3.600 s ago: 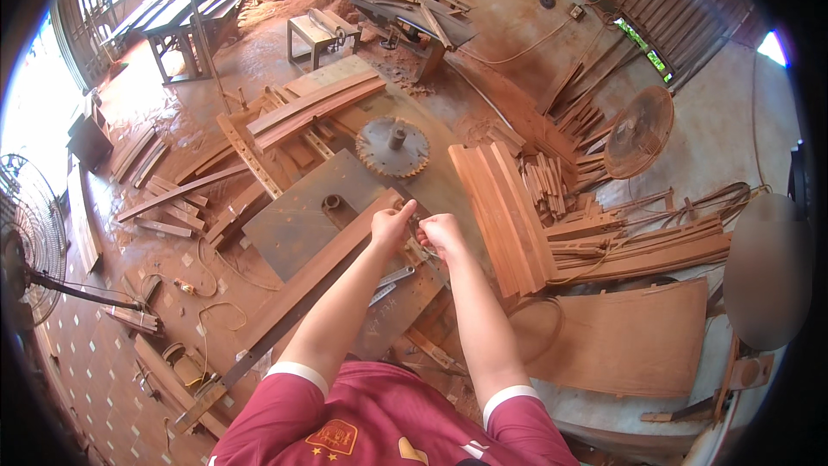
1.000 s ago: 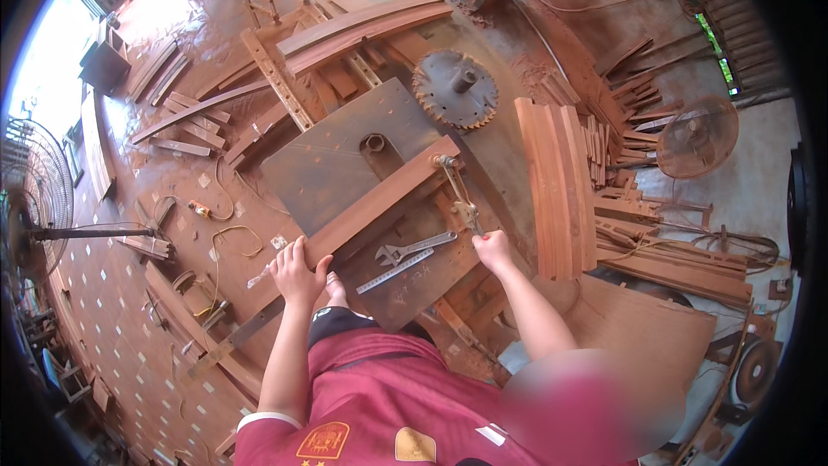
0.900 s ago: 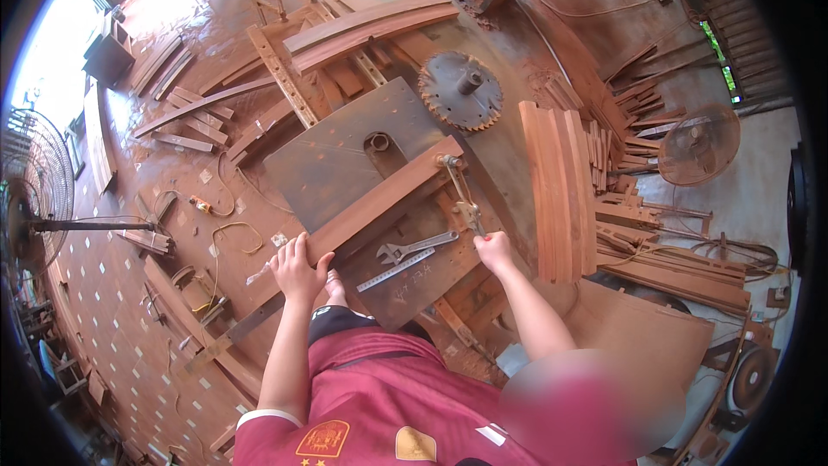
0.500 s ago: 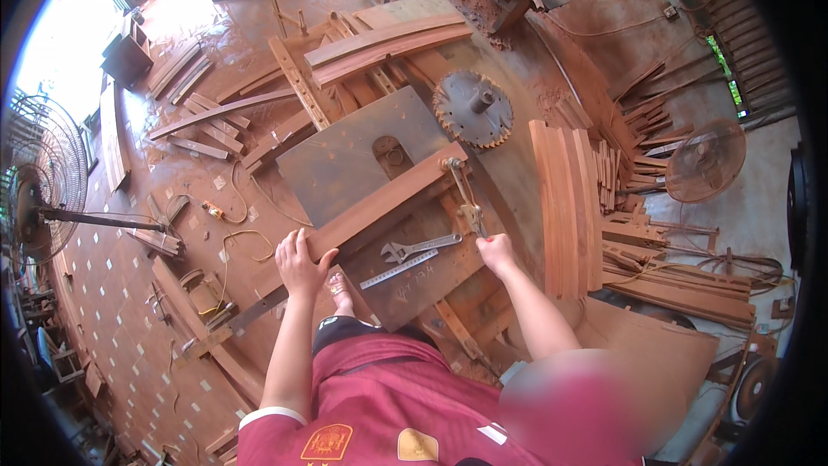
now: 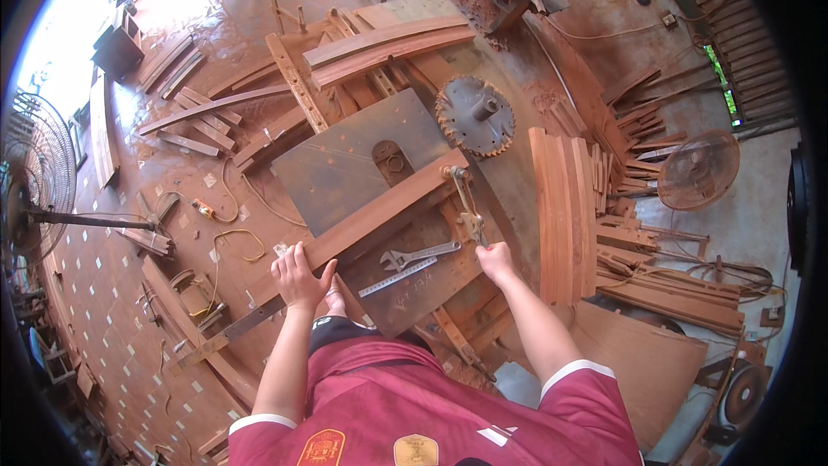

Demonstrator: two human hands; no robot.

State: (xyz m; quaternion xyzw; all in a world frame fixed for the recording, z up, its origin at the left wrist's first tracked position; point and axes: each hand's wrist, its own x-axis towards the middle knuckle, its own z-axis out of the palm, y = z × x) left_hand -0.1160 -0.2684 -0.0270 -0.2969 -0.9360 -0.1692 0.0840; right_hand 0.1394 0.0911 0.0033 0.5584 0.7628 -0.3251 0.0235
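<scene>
A long reddish wooden board (image 5: 388,209) lies slanting across the dark metal saw table (image 5: 341,168). At its near left end is my left hand (image 5: 299,276), thumb and fingers apart; whether it presses the wood I cannot tell. My right hand (image 5: 494,261) is closed on the lower end of a metal lever clamp (image 5: 468,207), whose upper end sits at the board's far right end. Between my hands lie an adjustable wrench (image 5: 418,254) and a white ruler (image 5: 398,277). Beyond the board, a toothed circular saw blade (image 5: 474,116) lies flat beside the table.
Curved boards (image 5: 392,47) rest at the table's far side, and a stack of planks (image 5: 561,216) stands to the right. More timber (image 5: 673,289) fills the right side. A standing fan (image 5: 39,181) is at the left. Yellow cable (image 5: 231,246) runs over the tiled floor.
The view has shifted slightly. My left hand has drawn a little down and back along the board's near end, its thumb now more raised. My right hand keeps its grip on the clamp.
</scene>
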